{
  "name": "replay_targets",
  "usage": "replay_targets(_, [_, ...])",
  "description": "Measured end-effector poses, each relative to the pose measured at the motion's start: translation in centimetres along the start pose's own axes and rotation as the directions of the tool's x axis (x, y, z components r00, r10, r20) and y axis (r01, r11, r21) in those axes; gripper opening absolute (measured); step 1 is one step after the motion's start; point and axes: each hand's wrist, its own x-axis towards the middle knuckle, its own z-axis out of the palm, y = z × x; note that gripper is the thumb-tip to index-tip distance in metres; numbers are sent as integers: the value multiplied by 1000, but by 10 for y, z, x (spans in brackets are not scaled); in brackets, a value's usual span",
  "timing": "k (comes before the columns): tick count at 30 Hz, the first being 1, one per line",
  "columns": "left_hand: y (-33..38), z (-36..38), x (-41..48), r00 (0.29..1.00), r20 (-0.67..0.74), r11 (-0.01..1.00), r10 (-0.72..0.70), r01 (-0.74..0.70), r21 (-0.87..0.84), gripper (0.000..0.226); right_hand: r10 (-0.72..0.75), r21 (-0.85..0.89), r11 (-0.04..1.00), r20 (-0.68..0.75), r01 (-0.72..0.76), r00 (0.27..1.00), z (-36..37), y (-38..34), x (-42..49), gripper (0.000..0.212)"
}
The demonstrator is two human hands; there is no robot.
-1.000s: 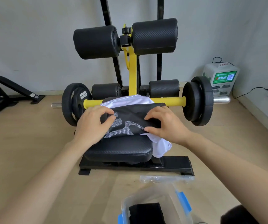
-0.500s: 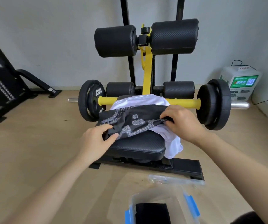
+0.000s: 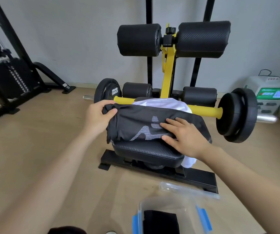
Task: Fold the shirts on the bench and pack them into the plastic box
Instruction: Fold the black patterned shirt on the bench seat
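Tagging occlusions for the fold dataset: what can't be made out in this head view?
White shirt: mostly under the dark shirt, head view; its fold state is hidden.
Plastic box: cut off by the bottom edge; contents only partly seen.
Dark shirt's print: partly covered by the right hand.
Weight stack, far left: blurred.
White device screen text: too small to read.

One wide-angle view, worn on the head, looks forward and down from close above the padded black counter at centre. The grey wall fills 12 o'clock; the clear plastic box with blue clips lies at 6 o'clock.
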Motion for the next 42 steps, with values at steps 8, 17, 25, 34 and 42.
replay_targets(8, [-26, -14, -29, 990, -77, 959, -117, 133, 250, 13, 47, -173, 984, 54, -37, 997, 10, -7, 6, 92])
replay_targets(17, [-7, -13, -71, 982, 110, 906, -155, 97, 412, 28, 54, -186, 982, 51, -44, 997, 9, -13, 8, 96])
replay_targets(25, [-30, -40, -51, 957, -77, 917, -280, 290, 275, 15, 74, -152, 986, 45, -66, 996, 11, -11, 5, 95])
replay_targets(34, [0, -12, -51, 991, 54, 954, -119, 99, 283, 41, 65, -16, 998, 3, -65, 998, 5, -9, 5, 89])
replay_targets(42, [-18, -18, -33, 982, 62, 952, -179, 157, 264, 21, 162, 163, 975, -52, -151, 985, 8, 33, 24, 57])
